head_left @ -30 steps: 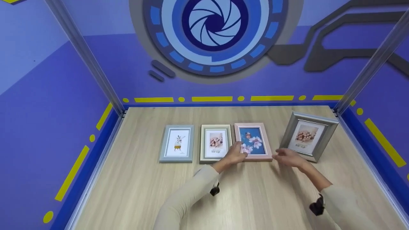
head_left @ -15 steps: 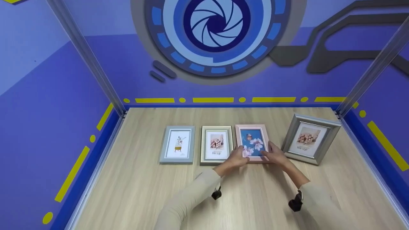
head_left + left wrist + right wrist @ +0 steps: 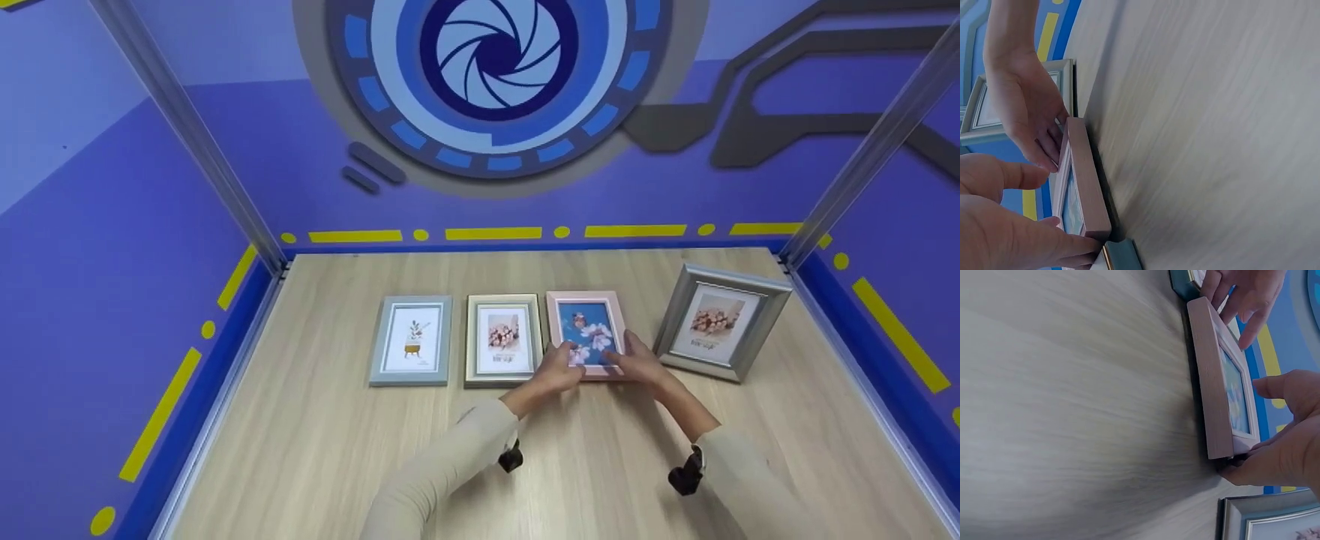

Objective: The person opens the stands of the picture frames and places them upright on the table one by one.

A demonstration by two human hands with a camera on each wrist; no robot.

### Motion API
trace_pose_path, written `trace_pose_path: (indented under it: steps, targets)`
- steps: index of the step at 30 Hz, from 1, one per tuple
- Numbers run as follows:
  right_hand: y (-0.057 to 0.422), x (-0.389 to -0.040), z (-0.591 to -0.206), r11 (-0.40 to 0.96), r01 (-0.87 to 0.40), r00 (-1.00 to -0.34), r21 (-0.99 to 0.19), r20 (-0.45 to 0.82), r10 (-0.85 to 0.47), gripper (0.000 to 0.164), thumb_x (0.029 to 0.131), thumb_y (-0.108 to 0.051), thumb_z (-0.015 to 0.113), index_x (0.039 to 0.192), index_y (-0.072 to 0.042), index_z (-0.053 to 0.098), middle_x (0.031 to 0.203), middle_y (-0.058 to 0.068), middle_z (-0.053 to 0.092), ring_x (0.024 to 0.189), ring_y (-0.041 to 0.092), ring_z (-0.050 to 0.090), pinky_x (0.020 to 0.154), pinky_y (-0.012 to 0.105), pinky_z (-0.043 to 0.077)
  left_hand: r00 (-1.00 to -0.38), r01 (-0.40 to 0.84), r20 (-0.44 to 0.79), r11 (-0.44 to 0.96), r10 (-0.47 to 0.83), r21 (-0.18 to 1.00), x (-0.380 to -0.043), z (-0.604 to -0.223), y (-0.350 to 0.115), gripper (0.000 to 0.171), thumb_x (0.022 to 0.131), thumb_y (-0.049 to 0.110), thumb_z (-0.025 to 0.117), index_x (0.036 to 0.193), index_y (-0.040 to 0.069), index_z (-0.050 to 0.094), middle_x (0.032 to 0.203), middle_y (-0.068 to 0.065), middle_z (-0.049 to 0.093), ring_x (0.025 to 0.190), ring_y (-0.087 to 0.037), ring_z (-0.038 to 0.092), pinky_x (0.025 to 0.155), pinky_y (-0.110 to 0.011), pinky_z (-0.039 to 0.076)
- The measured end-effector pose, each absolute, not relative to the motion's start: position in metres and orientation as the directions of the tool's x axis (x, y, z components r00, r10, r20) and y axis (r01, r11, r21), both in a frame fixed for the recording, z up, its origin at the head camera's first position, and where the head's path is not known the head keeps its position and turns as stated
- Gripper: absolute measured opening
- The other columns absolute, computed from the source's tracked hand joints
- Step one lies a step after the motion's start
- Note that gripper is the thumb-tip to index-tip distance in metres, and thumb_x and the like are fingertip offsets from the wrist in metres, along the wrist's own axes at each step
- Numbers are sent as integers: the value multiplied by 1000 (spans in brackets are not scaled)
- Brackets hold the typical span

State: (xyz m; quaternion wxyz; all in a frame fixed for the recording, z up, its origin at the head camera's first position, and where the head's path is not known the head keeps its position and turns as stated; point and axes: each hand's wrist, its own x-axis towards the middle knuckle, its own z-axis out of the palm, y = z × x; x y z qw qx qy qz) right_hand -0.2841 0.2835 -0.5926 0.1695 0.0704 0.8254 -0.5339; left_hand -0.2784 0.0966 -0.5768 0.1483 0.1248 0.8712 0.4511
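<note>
A pink picture frame (image 3: 585,300) with a photo of blossoms on blue lies face up on the wooden table, between both hands. My left hand (image 3: 555,370) holds its left side, fingers at the edge and thumb over the front. At the opposite side, my right hand (image 3: 642,366) grips the edge with its fingers. In the right wrist view, the right thumb stands raised above the front of the pink frame (image 3: 1212,382). A dark gap shows under its lower edge in the left wrist view; whether it is lifted there I cannot tell.
Left of the pink frame lie a champagne-coloured frame (image 3: 471,337), close to the left hand, and a light blue-grey frame (image 3: 380,341). A larger silver-grey frame (image 3: 765,322) stands upright on the right. Printed blue-purple walls (image 3: 420,214) enclose the table (image 3: 322,450).
My right hand has moved left from beside the standing frame to the pink frame's right edge and taken hold there. The left hand has stayed at the left edge.
</note>
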Motion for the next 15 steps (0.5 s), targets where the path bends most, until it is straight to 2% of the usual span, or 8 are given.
trace_pose_path:
  steps: [4, 8, 11, 15]
  targets:
    - [285, -281, -590, 407, 277, -940, -870, -334, -72, 74, 96, -11, 46, 145, 14, -3, 152, 34, -2, 143, 43, -2, 116, 51, 3, -935, 97, -104, 525, 339, 845, -278, -575, 97, 40, 82, -1, 51, 121, -4, 57, 123, -26, 52, 111, -30, 52, 97, -39, 44]
    - [289, -277, -588, 383, 260, -947, -887, -311, -77, 65, 91, 3, 37, 145, 15, 2, 152, 34, 2, 142, 44, 1, 116, 52, 5, -964, 55, -75, 468, 256, 882, -278, -574, 96, 36, 79, -6, 48, 111, -1, 64, 113, -18, 62, 104, -25, 57, 88, -31, 47]
    - [291, -276, -586, 351, 245, -956, -904, -286, -69, 68, 82, 11, 34, 144, 16, 6, 152, 34, 7, 142, 44, 6, 116, 52, 9, -984, -7, -78, 404, 160, 915, -279, -574, 93, 34, 77, -8, 47, 103, 1, 67, 102, -16, 67, 90, -20, 60, 73, -25, 48]
    - [291, -275, -582, 336, 248, -958, -909, -281, -51, 72, 77, 14, 33, 144, 16, 8, 151, 34, 11, 142, 42, 12, 116, 49, 14, -993, -67, -96, 330, 71, 941, -281, -574, 89, 33, 76, -10, 46, 98, 1, 68, 91, -16, 66, 74, -12, 52, 61, -20, 41]
